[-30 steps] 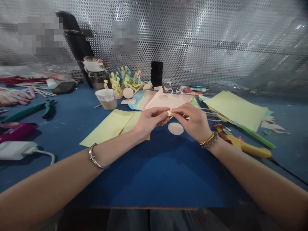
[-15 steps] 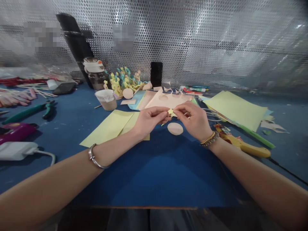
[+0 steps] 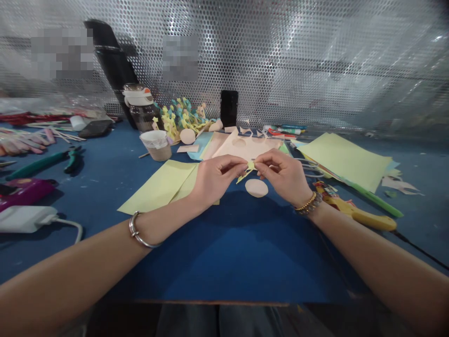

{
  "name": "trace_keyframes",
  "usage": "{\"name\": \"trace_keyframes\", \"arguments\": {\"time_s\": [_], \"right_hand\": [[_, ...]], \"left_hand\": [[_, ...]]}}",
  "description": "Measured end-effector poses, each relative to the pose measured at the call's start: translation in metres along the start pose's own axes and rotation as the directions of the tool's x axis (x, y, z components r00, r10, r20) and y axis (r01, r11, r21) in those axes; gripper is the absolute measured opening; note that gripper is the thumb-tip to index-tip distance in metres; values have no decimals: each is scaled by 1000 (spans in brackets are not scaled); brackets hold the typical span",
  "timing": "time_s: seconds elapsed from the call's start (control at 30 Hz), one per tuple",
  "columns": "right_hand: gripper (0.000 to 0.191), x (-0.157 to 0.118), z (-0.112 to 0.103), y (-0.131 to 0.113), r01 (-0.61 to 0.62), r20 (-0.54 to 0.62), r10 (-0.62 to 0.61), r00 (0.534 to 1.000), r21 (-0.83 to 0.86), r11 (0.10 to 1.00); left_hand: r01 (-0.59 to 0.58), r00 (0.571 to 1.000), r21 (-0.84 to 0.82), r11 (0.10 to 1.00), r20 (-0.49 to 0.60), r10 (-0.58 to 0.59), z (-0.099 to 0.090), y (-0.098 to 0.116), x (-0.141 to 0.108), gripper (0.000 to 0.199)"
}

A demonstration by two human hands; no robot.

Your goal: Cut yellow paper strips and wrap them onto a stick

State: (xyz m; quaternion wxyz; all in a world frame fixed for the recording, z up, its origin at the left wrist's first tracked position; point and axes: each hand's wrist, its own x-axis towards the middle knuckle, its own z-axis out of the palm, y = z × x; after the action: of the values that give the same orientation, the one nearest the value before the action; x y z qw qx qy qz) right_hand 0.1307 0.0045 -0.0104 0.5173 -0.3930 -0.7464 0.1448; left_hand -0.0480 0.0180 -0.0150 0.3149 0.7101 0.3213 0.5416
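Since the earlier frame, the yellow paper piece [image 3: 249, 167] has swung a strip down-left; around it we count one blue mat [image 3: 224, 262] beneath, two pale-yellow paper stacks [image 3: 157, 187] [image 3: 343, 161] either side, one left hand [image 3: 219, 178] and one right hand [image 3: 282, 175] clamping it fingertip to fingertip in an apparent folding step, and one peach paper disc [image 3: 256, 187] just below, the next move seemingly calling for a held pinch.

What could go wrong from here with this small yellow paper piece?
The small yellow paper piece is thin and pinched between the left hand and the right hand, so it could perhaps tear or crease. If dropped, it might fall onto the pale paper disc below. The yellow corded glue gun lies not far from the right hand and could burn skin if hot.
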Motion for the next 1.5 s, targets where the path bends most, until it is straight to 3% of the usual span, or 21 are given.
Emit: {"name": "trace_keyframes", "arguments": {"time_s": [0.57, 0.93, 1.07, 1.27, 1.5], "right_hand": [[4, -1, -6, -5, 150, -13, -152, 988, -88, 985], [8, -1, -7, -8, 277, 41, -275, 961, -210, 938], [8, -3, -4, -9, 279, 6, -284, 959, -220, 935], [7, -3, -1, -10, 222, -173, -277, 945, -283, 933], [10, -5, 0, -9, 293, -100, -346, 933, -350, 890]], "left_hand": [[-225, 974, 235, 946, 31, 224, -4, 6, -1, 10], [-300, 954, 378, 876, 114, 277, -8, 6, -2, 13], [-272, 962, 339, 900, 94, 256, -6, 6, -2, 13], [-129, 992, 127, 983, 4, 130, -1, 6, -2, 17], [-158, 986, 203, 966, -29, 167, -1, 8, -4, 10]]}}
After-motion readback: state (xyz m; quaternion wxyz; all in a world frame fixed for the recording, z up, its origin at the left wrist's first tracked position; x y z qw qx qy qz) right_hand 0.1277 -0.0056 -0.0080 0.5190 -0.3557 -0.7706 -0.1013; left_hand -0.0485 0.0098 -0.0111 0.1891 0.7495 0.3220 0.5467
